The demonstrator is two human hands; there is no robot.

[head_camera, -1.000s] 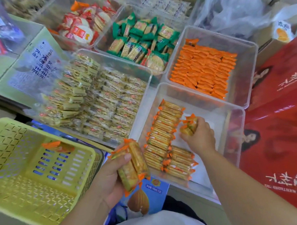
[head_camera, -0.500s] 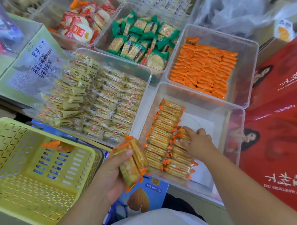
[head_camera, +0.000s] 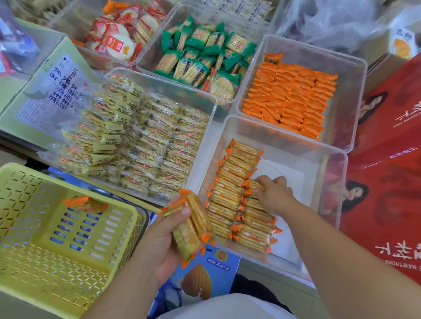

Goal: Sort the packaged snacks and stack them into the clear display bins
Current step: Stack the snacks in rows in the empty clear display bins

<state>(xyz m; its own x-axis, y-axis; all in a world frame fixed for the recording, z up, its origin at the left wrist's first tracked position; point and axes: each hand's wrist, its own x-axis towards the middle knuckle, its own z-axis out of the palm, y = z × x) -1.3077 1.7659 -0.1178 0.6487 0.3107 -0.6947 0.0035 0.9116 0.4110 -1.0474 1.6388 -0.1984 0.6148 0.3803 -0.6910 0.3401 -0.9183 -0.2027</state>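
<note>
My left hand (head_camera: 159,236) grips a small bundle of orange-wrapped cracker packs (head_camera: 193,225) just outside the near clear bin (head_camera: 325,154). Inside that bin, two rows of the same cracker packs (head_camera: 229,182) stand on edge along the left side. My right hand (head_camera: 273,195) is down in the bin, its curled fingers pinching one cracker pack (head_camera: 256,185) at the top of the second row. The yellow basket (head_camera: 27,251) at the lower left holds one orange-wrapped pack (head_camera: 86,204).
Other clear bins hold yellow packs (head_camera: 155,142), green packs (head_camera: 205,60), orange packs (head_camera: 291,100) and red-white packs (head_camera: 119,35). A red gift box (head_camera: 398,175) borders the right side. A green carton (head_camera: 37,94) lies at the left, a blue carton (head_camera: 209,272) near my body.
My right hand carried one cracker pack from above the bin down onto the second row and now holds it there. My left hand's bundle stayed nearly still.
</note>
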